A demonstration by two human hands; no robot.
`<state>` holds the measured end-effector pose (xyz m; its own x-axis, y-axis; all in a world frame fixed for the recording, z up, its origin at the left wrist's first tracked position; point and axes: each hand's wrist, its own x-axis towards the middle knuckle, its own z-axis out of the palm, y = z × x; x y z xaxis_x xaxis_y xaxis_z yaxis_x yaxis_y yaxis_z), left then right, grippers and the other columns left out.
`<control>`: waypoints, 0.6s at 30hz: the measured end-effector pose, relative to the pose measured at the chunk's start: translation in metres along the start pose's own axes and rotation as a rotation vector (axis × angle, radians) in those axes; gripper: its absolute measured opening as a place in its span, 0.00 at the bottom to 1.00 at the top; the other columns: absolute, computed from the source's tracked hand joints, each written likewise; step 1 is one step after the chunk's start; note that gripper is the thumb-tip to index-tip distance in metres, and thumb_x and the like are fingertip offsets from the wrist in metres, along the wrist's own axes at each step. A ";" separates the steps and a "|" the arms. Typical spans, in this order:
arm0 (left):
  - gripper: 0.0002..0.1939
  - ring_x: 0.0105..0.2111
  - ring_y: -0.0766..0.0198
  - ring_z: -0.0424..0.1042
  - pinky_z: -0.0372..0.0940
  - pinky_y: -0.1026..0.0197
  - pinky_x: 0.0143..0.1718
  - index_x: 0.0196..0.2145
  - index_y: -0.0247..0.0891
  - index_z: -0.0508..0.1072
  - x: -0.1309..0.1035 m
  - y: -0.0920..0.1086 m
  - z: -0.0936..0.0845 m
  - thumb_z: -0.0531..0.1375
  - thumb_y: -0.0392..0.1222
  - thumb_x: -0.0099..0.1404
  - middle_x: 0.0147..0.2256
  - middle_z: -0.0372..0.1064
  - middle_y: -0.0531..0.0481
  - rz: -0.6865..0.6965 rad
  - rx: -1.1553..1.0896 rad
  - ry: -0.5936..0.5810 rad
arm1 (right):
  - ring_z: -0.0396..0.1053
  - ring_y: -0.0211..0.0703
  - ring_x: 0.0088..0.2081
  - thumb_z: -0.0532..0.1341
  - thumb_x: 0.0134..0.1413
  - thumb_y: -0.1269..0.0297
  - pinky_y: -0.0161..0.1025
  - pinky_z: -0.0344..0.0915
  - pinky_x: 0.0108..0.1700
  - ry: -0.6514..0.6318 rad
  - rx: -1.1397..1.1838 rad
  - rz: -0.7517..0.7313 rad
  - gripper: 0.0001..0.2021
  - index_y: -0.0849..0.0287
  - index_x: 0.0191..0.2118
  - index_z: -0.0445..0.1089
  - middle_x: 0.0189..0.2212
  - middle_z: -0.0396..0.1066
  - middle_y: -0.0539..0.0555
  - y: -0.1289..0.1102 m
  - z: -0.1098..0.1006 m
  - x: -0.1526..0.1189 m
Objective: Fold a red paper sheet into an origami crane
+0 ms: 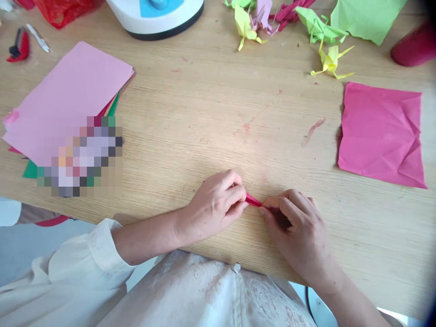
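A pale wooden table (190,122) with visible grain and reddish smears fills most of the view, its near edge running down toward the right. At the lower left, beyond that edge, a grey-blue floor (20,254) shows. At the table's far left lie a red and black object (21,45) and a white pen (37,38), with a red plastic bag (64,11) just beside them. Nearer sits a stack of coloured paper (75,91), pink on top; a pixelated item (85,156) overlaps its lower edge, so any writing there cannot be read. A white and blue device (160,20) stands at the far edge of view.

In the middle, near the table's front edge, the left hand (221,200) has its fingers curled around one end of a folded piece of red paper (253,200). The paper's long axis slants slightly down from left to right, roughly along the table edge; it tapers toward the right hand (298,231), whose thumb and forefinger pinch the narrow tip.

Farther back are folded paper birds (245,27) in yellow, green, lilac and red, then a light green sheet (368,18). At the right lies a creased pink sheet (383,134), with a red cylinder (413,45) behind it.
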<state>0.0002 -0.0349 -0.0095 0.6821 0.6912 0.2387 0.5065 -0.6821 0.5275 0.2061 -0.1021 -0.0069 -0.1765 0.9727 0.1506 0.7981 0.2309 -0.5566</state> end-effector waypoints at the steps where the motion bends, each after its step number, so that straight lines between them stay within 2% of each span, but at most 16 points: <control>1: 0.08 0.35 0.64 0.67 0.64 0.61 0.37 0.30 0.36 0.69 0.000 0.000 0.000 0.57 0.34 0.68 0.36 0.66 0.48 -0.002 0.004 -0.002 | 0.63 0.44 0.33 0.60 0.63 0.70 0.44 0.56 0.38 0.002 -0.002 0.002 0.06 0.55 0.34 0.69 0.29 0.65 0.51 0.000 0.000 0.000; 6: 0.08 0.37 0.63 0.67 0.63 0.59 0.42 0.30 0.38 0.67 0.002 0.003 0.000 0.57 0.33 0.69 0.36 0.69 0.50 0.008 0.005 -0.029 | 0.63 0.43 0.33 0.61 0.63 0.70 0.44 0.56 0.38 0.004 0.005 0.003 0.06 0.56 0.33 0.68 0.29 0.65 0.50 0.000 0.000 0.001; 9: 0.02 0.40 0.62 0.68 0.63 0.58 0.44 0.38 0.38 0.70 0.001 0.005 -0.001 0.58 0.33 0.69 0.38 0.71 0.50 -0.023 -0.012 -0.042 | 0.64 0.43 0.33 0.61 0.62 0.70 0.44 0.57 0.37 -0.002 0.011 0.003 0.06 0.56 0.33 0.68 0.29 0.65 0.50 0.000 0.000 0.001; 12: 0.08 0.41 0.61 0.68 0.62 0.57 0.45 0.46 0.39 0.71 0.000 0.006 -0.001 0.57 0.34 0.70 0.40 0.72 0.50 -0.029 -0.007 -0.049 | 0.64 0.44 0.33 0.61 0.63 0.70 0.44 0.57 0.38 -0.005 0.014 0.006 0.05 0.55 0.33 0.69 0.29 0.66 0.51 0.001 0.000 0.001; 18: 0.08 0.40 0.63 0.68 0.62 0.57 0.45 0.39 0.40 0.75 -0.003 0.003 0.000 0.56 0.37 0.73 0.38 0.71 0.50 -0.025 -0.039 -0.051 | 0.64 0.44 0.33 0.61 0.63 0.70 0.44 0.57 0.37 -0.017 0.029 0.012 0.05 0.55 0.34 0.69 0.29 0.66 0.51 0.001 -0.002 0.001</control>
<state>-0.0003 -0.0391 -0.0087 0.6957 0.6944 0.1836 0.5035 -0.6538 0.5648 0.2074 -0.1010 -0.0055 -0.1772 0.9755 0.1301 0.7831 0.2198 -0.5817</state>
